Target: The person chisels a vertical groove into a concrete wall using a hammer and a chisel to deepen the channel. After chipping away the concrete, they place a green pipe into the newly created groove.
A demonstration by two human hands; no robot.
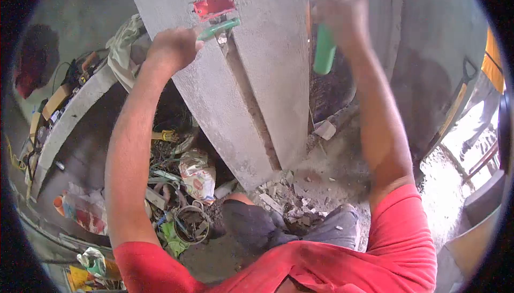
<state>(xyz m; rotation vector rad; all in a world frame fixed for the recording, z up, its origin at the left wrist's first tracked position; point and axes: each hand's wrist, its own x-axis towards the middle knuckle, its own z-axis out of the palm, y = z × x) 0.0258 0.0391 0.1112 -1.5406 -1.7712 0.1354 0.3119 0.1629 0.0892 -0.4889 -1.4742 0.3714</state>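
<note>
My left hand [174, 49] is closed around a green chisel-like tool [222, 27]. The tool's far end lies at the top of a long groove [246, 92] cut into the grey concrete column [214, 87], just below a red electrical box [215, 5] set in the surface. Raised at the upper right, my right hand [342, 9] grips what looks like a hammer with a green handle [324, 52]. The handle's butt hangs below the fist. Motion blurs this hand, and the hammer's head cannot be made out.
Broken rubble [292, 202] lies at the column's foot. To the left are a bucket of debris [193, 223], a plastic sack [197, 178] and a curved ledge [69, 116] with clutter. A long-handled tool [455, 103] leans on the right wall.
</note>
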